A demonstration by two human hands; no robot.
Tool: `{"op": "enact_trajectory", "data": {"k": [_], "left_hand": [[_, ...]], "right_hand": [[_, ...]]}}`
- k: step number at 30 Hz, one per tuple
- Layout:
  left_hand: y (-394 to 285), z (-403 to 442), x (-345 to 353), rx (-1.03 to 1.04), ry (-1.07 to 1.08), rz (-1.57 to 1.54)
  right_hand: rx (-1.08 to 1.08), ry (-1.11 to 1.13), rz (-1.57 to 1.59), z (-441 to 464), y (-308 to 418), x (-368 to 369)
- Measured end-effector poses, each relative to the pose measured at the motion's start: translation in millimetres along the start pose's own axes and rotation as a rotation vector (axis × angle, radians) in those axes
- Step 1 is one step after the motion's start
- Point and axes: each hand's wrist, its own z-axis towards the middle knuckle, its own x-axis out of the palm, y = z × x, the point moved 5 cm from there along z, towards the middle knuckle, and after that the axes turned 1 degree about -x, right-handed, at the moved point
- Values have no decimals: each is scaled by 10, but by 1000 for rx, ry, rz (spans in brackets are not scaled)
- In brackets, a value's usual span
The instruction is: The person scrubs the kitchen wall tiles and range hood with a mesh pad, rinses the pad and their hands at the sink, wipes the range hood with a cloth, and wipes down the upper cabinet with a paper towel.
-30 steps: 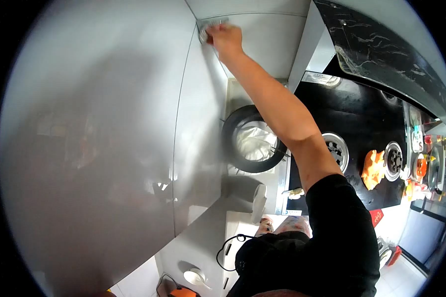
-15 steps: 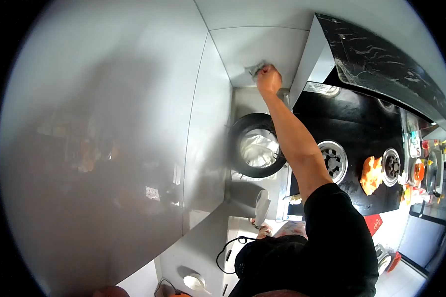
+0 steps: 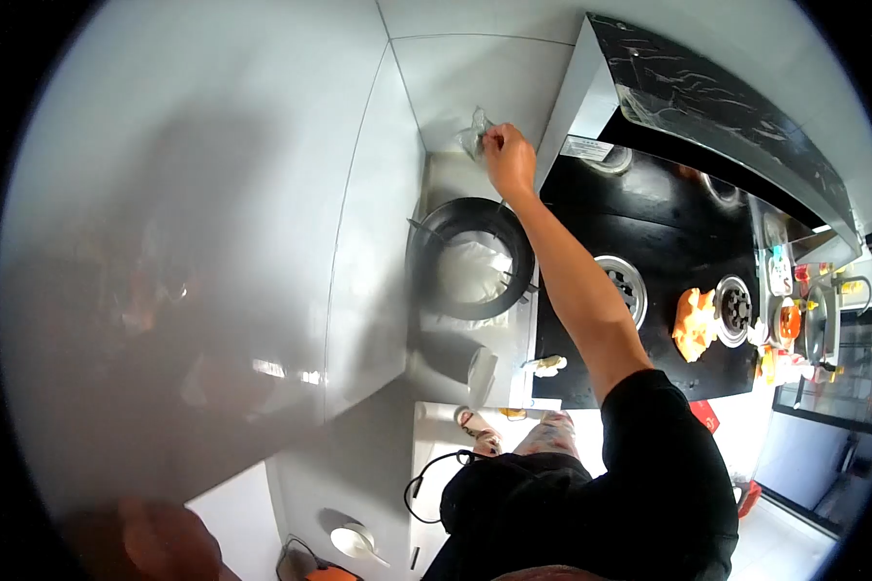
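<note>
The right hand [image 3: 510, 160] pinches crumpled translucent film [image 3: 475, 134] by the wall [image 3: 484, 82], above a black ring-shaped rack [image 3: 434, 225]; the blurred left hand's [image 3: 170, 544] grip is unclear.

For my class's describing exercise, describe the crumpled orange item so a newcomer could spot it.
On the black cooktop, find the two round burners. Between them lies the crumpled orange item, its bright, irregular folds unlike their silver rims.

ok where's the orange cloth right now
In the head view, the orange cloth is right of centre on the black stovetop, between the two burners and close beside the right-hand one.
</note>
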Motion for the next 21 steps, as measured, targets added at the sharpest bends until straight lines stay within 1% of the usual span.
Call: {"op": "enact_trajectory", "data": {"k": [2, 3, 4, 6, 7, 8, 9, 10, 11, 12, 13, 14, 15, 16, 18, 19, 20, 21], "left_hand": [[-2, -61, 7, -68, 152, -70], [-3, -79, 0, -99, 231, -105], [-15, -97, -5, -128, 312, -142], [-70, -33, 80, -151, 398, -190], [-150, 140, 114, -57, 172, -103], [-209, 209, 115, -11, 51, -58], [-268, 270, 117, 29, -73, -8], [-250, 281, 115, -11, -63, -52], [-234, 280, 110, -49, -53, -93], [-236, 273, 96, -45, -57, -92], [-226, 251, 124, -59, 24, -55], [-226, 238, 154, -73, 108, -18], [-234, 268, 156, -97, 20, -38], [-261, 295, 176, -92, 32, -47], [-267, 300, 155, -99, 0, 53], [-186, 184, 211, -160, 62, 54], [-196, 195, 199, -174, 52, 81], [-214, 234, 206, -176, 59, 97]], "right_hand": [[195, 144, 389, -293, 46, -214], [257, 194, 616, -440, 92, -326], [394, 316, 824, -600, 165, -481], [521, 426, 1188, -872, 348, -838], [580, 416, 1277, -984, 495, -1057], [626, 403, 1366, -1039, 594, -1238], [614, 410, 1410, -1136, 518, -1343], [732, 370, 1408, -1227, 575, -1491], [757, 375, 1435, -1295, 610, -1599], [779, 382, 1464, -1325, 627, -1686], [780, 377, 1468, -1354, 620, -1765], [766, 392, 1546, -1397, 629, -1845], [756, 405, 1622, -1455, 628, -1927], [829, 348, 1592, -1497, 661, -2046], [831, 326, 1494, -1566, 574, -2277], [841, 319, 1499, -1598, 443, -2349], [847, 333, 1478, -1632, 338, -2464], [914, 313, 1444, -1652, 293, -2589]]}}
